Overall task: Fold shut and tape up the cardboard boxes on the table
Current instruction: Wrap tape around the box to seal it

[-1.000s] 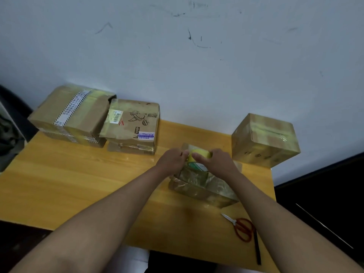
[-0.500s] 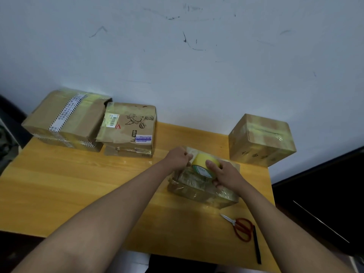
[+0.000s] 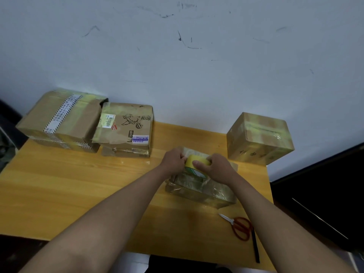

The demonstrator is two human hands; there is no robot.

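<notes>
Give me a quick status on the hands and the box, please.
Right hand grips yellow tape roll; left hand pinches at its edge. Both over flat taped box. Scissors nearby, clear.

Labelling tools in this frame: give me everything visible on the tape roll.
The tape roll is a yellow ring with a green and white inner core face turned toward the camera. It stands tilted on edge atop the flat, tape-wrapped box near the table's right side. The right hand grips it, thumb across the yellow band; the left hand pinches at its left edge. Any free tape end is hidden.
</notes>
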